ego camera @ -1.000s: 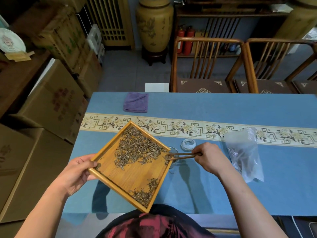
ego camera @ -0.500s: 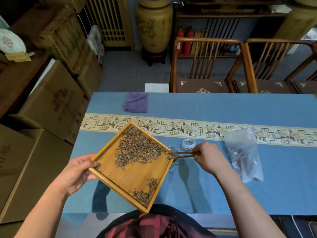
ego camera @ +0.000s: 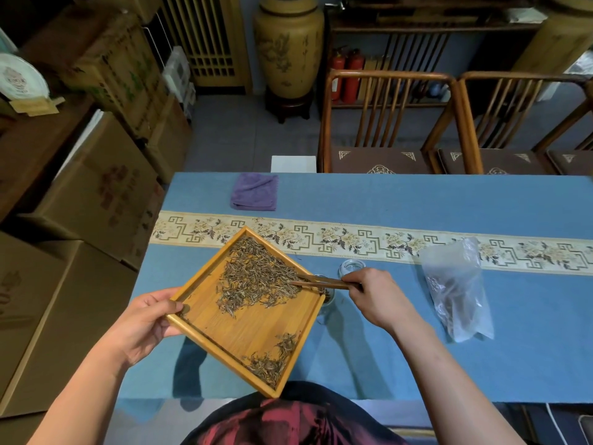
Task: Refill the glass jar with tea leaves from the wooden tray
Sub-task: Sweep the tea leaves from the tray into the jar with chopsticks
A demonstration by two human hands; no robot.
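Observation:
My left hand [ego camera: 146, 322] grips the left corner of a square wooden tray [ego camera: 237, 335], held tilted above the blue table. A large patch of dry tea leaves [ego camera: 256, 281] lies in the tray's upper half, and a smaller heap sits near its lower corner. My right hand [ego camera: 373, 293] pinches wooden tongs [ego camera: 324, 282] whose tips reach into the leaves at the tray's right edge. The small glass jar [ego camera: 328, 298] stands on the table just under that edge, mostly hidden by the tray. Its glass lid [ego camera: 352, 268] lies behind my right hand.
A clear plastic bag [ego camera: 455, 290] with some tea lies to the right. A folded purple cloth [ego camera: 255, 191] sits at the table's far left. Wooden chairs [ego camera: 385, 123] stand behind the table, cardboard boxes [ego camera: 96, 187] to the left.
The tongs' tips have moved left from the tray's right rim further into the leaf pile. The tray stays held at the same tilt.

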